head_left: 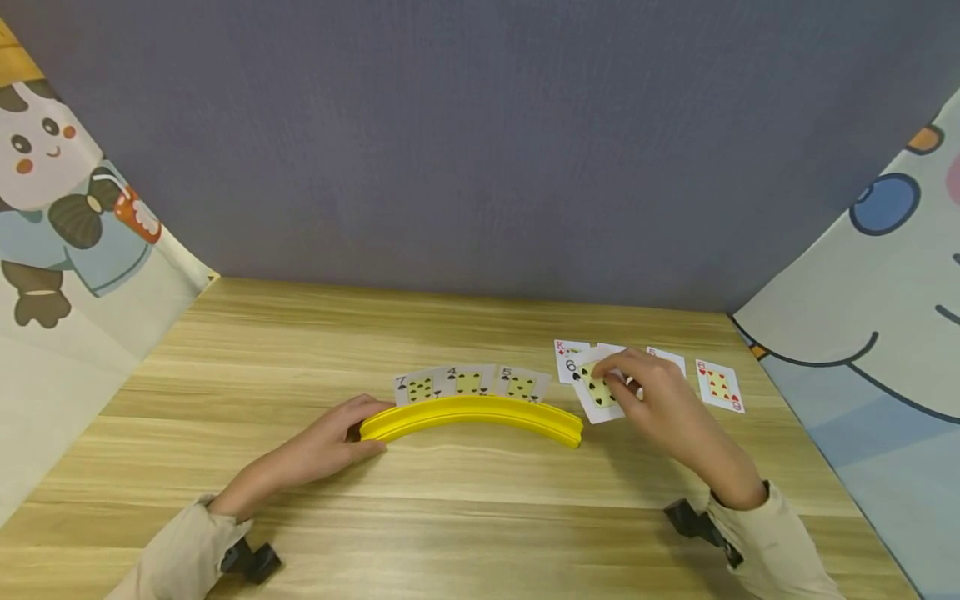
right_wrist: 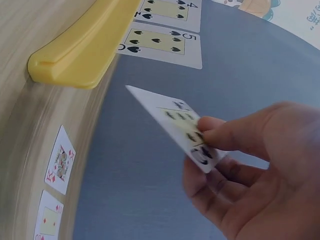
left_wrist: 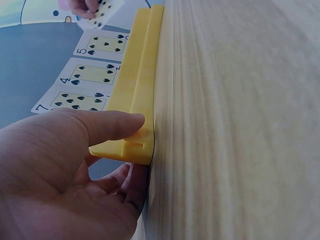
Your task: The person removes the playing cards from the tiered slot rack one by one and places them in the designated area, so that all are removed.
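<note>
The left grip (head_left: 330,446), curled round the left end of the yellow rack (head_left: 472,407), could have jolted its three spade cards (head_left: 470,383) loose; at right, the right grip (head_left: 660,400) pinched the six of spades (head_left: 589,402), which, if dipped, might have snagged the far king of diamonds (right_wrist: 61,161).

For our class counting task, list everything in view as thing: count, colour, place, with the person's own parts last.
Wood-grain table: 1, light brown, below everything
Flat backdrop: 1, blue-grey, behind table
Cartoon-printed side panels: 2, mostly white, left and right
Curved plastic card holder: 1, yellow, table centre
Spade cards 7, 4, 5: 3, white with black spades, standing in holder
Red-suit cards: 4, white with red, on table at right, some partly covered
Six of spades: 1, white with black, pinched by right hand
Wrist devices: 2, black, one per wrist
Sleeves: 2, beige, on forearms
Hands: 2, bare, left gripping holder's left end
</note>
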The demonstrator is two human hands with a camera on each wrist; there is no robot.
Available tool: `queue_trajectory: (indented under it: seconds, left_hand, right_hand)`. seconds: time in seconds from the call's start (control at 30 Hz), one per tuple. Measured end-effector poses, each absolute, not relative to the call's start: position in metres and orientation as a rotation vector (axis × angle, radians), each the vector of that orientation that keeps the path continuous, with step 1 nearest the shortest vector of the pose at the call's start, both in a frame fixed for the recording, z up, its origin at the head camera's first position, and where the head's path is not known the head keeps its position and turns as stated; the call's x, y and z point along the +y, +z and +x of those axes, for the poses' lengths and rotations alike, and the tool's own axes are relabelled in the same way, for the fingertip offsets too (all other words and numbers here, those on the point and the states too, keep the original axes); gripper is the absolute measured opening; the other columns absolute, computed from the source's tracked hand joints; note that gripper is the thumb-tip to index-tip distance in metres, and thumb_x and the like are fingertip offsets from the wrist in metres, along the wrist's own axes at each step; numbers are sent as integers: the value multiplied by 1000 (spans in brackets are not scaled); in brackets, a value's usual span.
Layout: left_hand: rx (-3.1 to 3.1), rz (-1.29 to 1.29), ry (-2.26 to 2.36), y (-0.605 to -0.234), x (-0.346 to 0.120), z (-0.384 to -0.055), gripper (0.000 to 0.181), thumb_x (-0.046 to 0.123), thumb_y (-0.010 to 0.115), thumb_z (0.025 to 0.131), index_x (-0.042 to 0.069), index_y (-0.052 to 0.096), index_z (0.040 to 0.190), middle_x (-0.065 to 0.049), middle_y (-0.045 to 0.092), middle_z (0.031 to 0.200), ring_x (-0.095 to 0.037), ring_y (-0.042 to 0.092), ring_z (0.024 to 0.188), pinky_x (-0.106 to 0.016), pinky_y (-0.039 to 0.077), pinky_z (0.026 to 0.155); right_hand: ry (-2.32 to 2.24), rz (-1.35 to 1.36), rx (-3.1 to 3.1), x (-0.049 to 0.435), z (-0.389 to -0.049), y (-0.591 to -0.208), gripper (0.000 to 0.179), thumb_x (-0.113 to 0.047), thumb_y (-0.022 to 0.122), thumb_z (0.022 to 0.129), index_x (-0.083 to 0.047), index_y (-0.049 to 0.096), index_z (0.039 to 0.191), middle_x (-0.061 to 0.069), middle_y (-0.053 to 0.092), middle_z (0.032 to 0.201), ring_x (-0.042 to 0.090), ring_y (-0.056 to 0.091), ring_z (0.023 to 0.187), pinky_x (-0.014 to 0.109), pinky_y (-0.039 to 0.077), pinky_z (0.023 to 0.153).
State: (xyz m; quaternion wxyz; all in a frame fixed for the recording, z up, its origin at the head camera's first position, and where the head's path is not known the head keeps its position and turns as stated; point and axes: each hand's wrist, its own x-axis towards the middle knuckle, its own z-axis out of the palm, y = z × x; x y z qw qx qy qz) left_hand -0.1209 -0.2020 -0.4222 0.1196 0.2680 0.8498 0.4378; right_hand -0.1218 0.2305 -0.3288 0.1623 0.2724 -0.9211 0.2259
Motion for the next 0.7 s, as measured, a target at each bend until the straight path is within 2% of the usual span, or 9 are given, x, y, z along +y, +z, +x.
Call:
queue_trajectory:
  seconds: [0.13, 0.33, 0.47, 0.7]
  left_hand:
    - [2487, 782, 1272, -422, -202, -121, 49, 19, 69, 95, 10, 54, 141, -4, 57, 122, -17, 50, 94, -26, 44, 79]
    - [2476, 738, 1281, -423, -202, -121, 50, 19, 68, 95, 9, 52, 142, -5, 58, 123, -18, 53, 98, -27, 46, 82]
    - [2487, 720, 1272, -422, -201, -121, 51, 19, 69, 95, 9, 52, 142, -4, 58, 124, -18, 54, 99, -28, 46, 84]
    - [2467, 722, 1285, -420, -201, -120, 51, 19, 68, 95, 9, 52, 142, -5, 57, 123, -20, 53, 98, -27, 46, 82]
  right_hand:
    - [651, 769, -2741, 233, -126, -332, 19, 8, 63, 90, -7, 73, 97, 3, 72, 98, 7, 54, 70, 27, 50, 62]
    - [725, 748, -2878, 239, -133, -341, 19, 6, 60, 93, -7, 73, 95, 0, 69, 88, 7, 52, 64, 26, 49, 60]
    - [744, 740, -2951, 243, -138, -349, 17, 5, 60, 93, -5, 73, 96, 2, 70, 91, 8, 55, 65, 26, 47, 57]
    - [687, 722, -3079, 247, -146, -360, 17, 4, 65, 89, -1, 71, 104, 4, 68, 89, 12, 49, 65, 26, 43, 54]
